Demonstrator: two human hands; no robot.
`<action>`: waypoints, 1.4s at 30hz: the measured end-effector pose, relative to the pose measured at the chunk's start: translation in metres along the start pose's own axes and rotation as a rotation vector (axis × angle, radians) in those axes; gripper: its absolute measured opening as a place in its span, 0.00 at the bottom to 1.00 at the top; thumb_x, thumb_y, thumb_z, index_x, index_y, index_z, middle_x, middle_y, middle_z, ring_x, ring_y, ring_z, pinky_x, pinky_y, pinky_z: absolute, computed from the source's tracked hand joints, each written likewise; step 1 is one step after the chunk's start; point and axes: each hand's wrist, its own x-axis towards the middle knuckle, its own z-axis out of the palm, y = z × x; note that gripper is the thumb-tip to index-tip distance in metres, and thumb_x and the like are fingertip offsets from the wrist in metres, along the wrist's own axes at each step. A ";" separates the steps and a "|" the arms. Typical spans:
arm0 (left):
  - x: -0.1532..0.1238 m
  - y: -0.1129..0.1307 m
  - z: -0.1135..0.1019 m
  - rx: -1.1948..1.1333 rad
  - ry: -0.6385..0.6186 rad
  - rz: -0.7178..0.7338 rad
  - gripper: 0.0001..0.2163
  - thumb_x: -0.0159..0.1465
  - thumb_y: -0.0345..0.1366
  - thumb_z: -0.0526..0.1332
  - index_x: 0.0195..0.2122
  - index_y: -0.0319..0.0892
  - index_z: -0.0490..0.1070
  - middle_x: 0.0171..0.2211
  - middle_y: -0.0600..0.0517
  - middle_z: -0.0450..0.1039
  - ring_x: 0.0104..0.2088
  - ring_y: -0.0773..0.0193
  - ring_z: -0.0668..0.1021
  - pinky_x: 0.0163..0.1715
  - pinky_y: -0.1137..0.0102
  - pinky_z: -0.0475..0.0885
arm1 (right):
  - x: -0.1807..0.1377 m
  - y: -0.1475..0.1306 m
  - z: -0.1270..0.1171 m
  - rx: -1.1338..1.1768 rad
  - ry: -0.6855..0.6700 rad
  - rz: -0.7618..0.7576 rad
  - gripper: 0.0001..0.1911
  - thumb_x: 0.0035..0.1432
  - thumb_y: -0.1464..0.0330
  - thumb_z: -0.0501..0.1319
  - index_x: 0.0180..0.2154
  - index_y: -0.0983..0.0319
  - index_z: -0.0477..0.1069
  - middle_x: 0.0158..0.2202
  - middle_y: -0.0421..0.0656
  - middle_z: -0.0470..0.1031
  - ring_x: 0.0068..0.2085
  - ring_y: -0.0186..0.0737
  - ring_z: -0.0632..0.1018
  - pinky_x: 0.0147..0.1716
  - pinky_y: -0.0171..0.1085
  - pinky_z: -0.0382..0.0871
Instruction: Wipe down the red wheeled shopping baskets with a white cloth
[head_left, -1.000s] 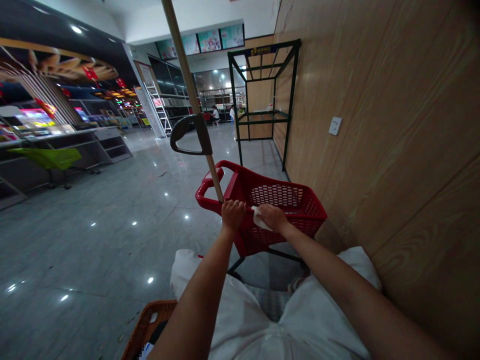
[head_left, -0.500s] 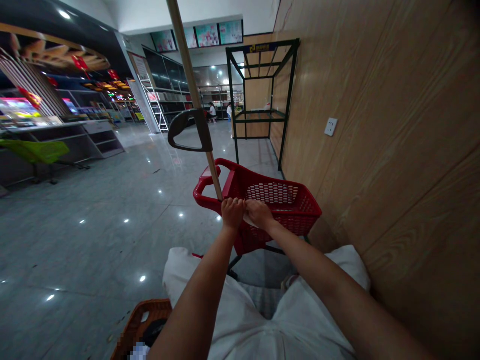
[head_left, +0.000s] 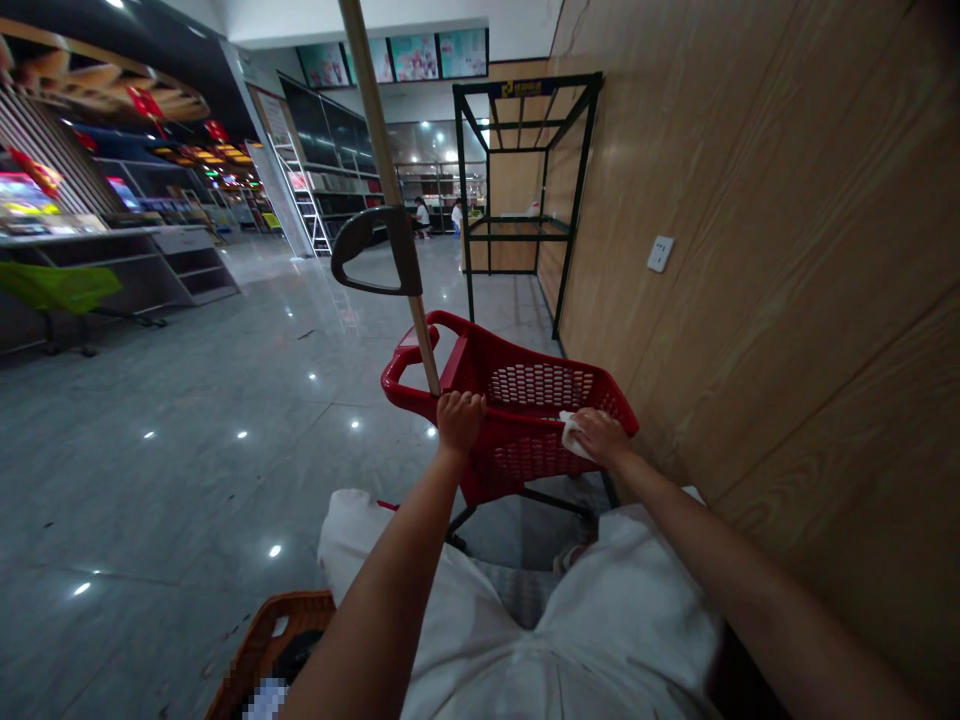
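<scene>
A red plastic shopping basket [head_left: 525,385] on a dark wheeled frame stands in front of me, beside the wooden wall. My left hand [head_left: 459,420] is closed round the near rim of the basket at its left corner, right at the foot of a long wooden pole [head_left: 379,150] that rises from the basket and carries a dark loop handle [head_left: 373,252]. My right hand [head_left: 600,437] presses a white cloth [head_left: 571,433] against the near rim towards the right corner. My knees in white fabric fill the bottom of the view.
A wood-panelled wall [head_left: 750,250] with a white socket [head_left: 660,253] runs along the right. A bare dark-green metal rack [head_left: 525,190] stands behind the basket. A brown woven basket [head_left: 259,650] sits by my left knee. Glossy grey floor, store shelving, a green cart [head_left: 52,290] and distant people lie to the left.
My right hand has slid with the white cloth along the basket's rim from beside my left hand out to the right. My left hand has kept its hold on the rim.
</scene>
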 end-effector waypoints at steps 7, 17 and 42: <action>0.001 0.012 0.007 0.074 0.074 0.031 0.14 0.68 0.36 0.50 0.28 0.44 0.71 0.28 0.49 0.74 0.36 0.57 0.72 0.42 0.61 0.58 | 0.050 -0.115 -0.016 0.177 0.084 -0.156 0.18 0.66 0.63 0.49 0.53 0.59 0.66 0.51 0.45 0.71 0.48 0.41 0.70 0.47 0.36 0.62; 0.001 0.006 0.000 0.056 0.042 0.080 0.16 0.69 0.38 0.48 0.27 0.45 0.70 0.30 0.50 0.75 0.36 0.58 0.72 0.42 0.62 0.58 | 0.021 -0.059 -0.001 0.059 0.084 -0.135 0.15 0.65 0.64 0.50 0.50 0.58 0.68 0.51 0.46 0.71 0.48 0.41 0.70 0.44 0.36 0.63; 0.017 -0.006 0.011 0.059 -0.012 0.095 0.16 0.68 0.39 0.48 0.29 0.44 0.71 0.31 0.48 0.75 0.38 0.57 0.71 0.44 0.60 0.58 | 0.032 -0.051 0.001 0.075 0.016 -0.112 0.17 0.65 0.62 0.51 0.53 0.59 0.66 0.53 0.46 0.70 0.50 0.41 0.70 0.49 0.37 0.63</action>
